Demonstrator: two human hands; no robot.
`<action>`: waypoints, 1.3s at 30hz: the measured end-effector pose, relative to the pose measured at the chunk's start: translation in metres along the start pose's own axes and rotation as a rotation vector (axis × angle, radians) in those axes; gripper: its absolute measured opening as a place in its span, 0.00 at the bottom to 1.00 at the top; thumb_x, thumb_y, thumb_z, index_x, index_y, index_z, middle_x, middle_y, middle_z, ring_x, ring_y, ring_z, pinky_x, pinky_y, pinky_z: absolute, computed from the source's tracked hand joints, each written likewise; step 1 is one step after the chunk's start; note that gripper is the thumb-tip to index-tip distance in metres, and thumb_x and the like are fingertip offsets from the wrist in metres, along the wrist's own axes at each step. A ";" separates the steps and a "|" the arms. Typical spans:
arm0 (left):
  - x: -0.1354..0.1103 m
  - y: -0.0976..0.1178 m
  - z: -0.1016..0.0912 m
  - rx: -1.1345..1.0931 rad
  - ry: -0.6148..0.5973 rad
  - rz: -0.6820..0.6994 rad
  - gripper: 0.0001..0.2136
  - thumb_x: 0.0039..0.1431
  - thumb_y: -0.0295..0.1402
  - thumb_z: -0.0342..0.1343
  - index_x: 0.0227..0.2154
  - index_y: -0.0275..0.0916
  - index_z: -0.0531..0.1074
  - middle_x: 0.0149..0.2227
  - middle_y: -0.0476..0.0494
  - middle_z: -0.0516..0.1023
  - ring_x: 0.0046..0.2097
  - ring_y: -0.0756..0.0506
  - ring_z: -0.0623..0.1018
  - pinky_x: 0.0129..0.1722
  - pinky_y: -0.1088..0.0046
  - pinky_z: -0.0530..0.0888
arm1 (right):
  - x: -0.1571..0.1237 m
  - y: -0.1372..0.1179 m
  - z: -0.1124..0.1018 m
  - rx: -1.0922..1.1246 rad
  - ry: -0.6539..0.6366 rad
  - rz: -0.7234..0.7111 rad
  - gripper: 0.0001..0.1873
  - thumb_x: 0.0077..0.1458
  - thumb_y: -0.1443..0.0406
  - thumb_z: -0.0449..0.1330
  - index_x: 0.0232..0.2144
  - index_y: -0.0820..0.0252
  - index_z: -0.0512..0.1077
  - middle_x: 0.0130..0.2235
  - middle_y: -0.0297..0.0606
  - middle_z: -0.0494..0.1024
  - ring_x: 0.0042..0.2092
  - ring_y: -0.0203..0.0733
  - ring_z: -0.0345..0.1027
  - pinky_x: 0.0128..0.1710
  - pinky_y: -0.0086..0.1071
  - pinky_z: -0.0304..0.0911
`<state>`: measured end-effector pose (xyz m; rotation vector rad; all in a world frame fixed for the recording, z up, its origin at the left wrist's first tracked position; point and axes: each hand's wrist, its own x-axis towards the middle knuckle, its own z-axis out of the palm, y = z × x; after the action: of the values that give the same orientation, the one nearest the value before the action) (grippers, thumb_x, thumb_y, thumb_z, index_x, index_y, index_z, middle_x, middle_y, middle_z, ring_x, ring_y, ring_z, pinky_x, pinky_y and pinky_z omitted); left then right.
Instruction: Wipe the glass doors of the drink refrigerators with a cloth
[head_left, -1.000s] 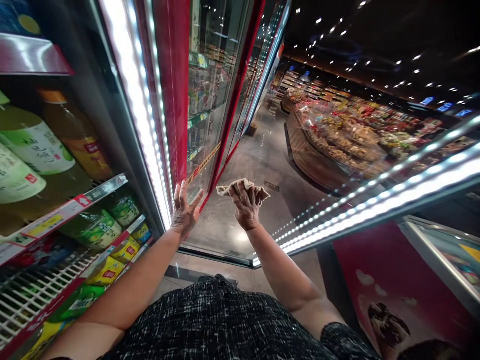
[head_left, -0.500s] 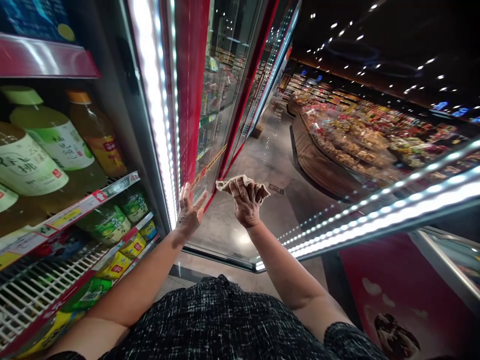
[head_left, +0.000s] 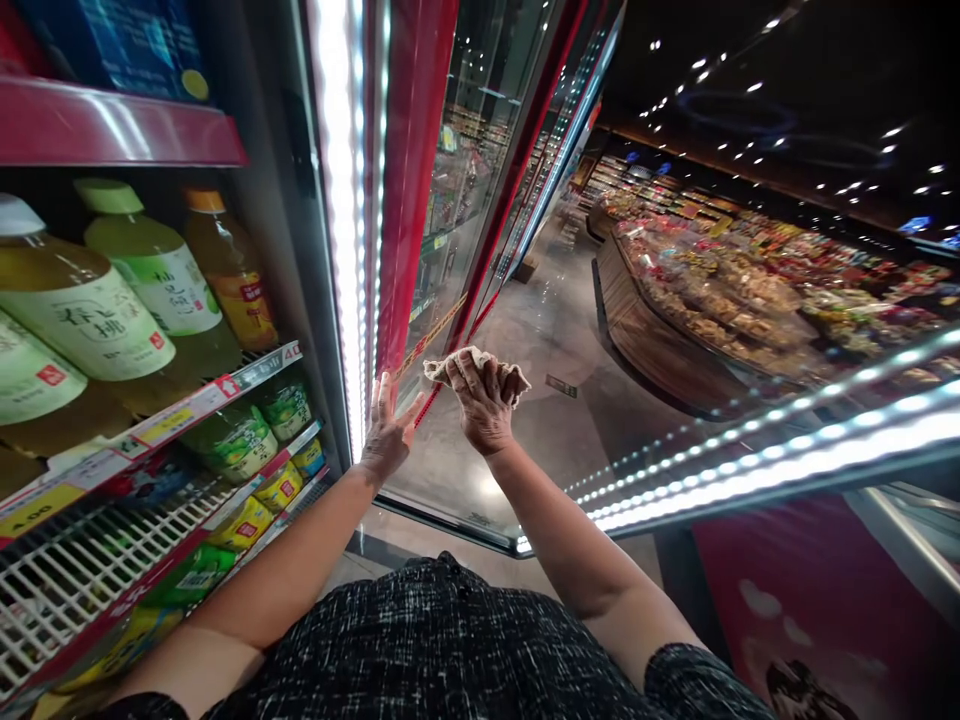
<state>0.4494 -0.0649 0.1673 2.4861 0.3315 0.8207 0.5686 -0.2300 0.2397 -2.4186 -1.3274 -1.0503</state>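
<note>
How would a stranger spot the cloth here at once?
Find the glass door between bright light strips, right of the shelved bottles. Toward its lower end, a right hand lies over the cloth. It's crumpled, beige and wavy-edged; the left hand alongside holds none.

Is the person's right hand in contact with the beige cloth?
Touching. The head view shows the right hand lying directly over the beige cloth, whose folds stick out on both sides.

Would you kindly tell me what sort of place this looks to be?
Most likely a supermarket: bottles stand above price tags, a glass door stands open beside them, and past it is a brown stand piled with goods.
</note>
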 end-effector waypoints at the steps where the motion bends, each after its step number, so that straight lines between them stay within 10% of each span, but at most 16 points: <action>1: -0.002 0.003 0.003 -0.005 0.007 -0.023 0.33 0.56 0.19 0.54 0.63 0.52 0.69 0.74 0.48 0.51 0.75 0.34 0.46 0.70 0.48 0.58 | 0.002 -0.002 0.001 0.005 0.000 -0.011 0.35 0.65 0.70 0.51 0.70 0.40 0.56 0.69 0.33 0.65 0.73 0.51 0.48 0.72 0.56 0.24; 9: -0.017 0.018 0.037 -0.108 -0.088 -0.218 0.42 0.54 0.22 0.60 0.72 0.48 0.53 0.74 0.35 0.17 0.73 0.23 0.44 0.62 0.43 0.69 | -0.001 -0.010 0.007 0.012 -0.086 -0.237 0.31 0.67 0.67 0.52 0.69 0.41 0.59 0.69 0.31 0.65 0.73 0.44 0.49 0.74 0.47 0.32; 19: -0.017 0.032 0.057 -0.152 -0.035 -0.253 0.45 0.56 0.30 0.62 0.73 0.40 0.44 0.75 0.25 0.26 0.74 0.26 0.36 0.68 0.40 0.56 | 0.024 -0.013 0.001 -0.008 -0.062 -0.162 0.34 0.65 0.68 0.54 0.70 0.39 0.57 0.71 0.31 0.60 0.74 0.51 0.44 0.73 0.56 0.27; 25: 0.010 -0.003 -0.016 0.108 0.201 -0.165 0.41 0.56 0.35 0.64 0.70 0.37 0.54 0.71 0.22 0.53 0.72 0.26 0.57 0.66 0.40 0.59 | 0.024 -0.013 0.002 0.037 -0.029 -0.136 0.36 0.66 0.71 0.52 0.70 0.37 0.55 0.70 0.28 0.62 0.73 0.47 0.48 0.73 0.53 0.30; 32: 0.121 0.008 -0.145 0.276 0.359 0.278 0.32 0.62 0.36 0.60 0.68 0.43 0.61 0.75 0.35 0.42 0.76 0.32 0.39 0.72 0.47 0.47 | 0.032 -0.023 0.004 0.026 0.034 -0.078 0.31 0.69 0.68 0.50 0.70 0.39 0.56 0.68 0.27 0.65 0.73 0.47 0.48 0.73 0.52 0.23; 39: 0.163 0.024 -0.167 0.323 0.120 0.370 0.43 0.52 0.32 0.69 0.70 0.51 0.57 0.76 0.39 0.44 0.76 0.35 0.43 0.71 0.43 0.34 | 0.018 -0.031 0.019 0.128 -0.068 -0.164 0.30 0.68 0.69 0.52 0.68 0.39 0.60 0.69 0.27 0.65 0.72 0.41 0.50 0.74 0.47 0.30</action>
<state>0.4779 0.0386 0.3758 2.8551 0.0425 1.1442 0.5597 -0.1911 0.2324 -2.3036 -1.5877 -0.8964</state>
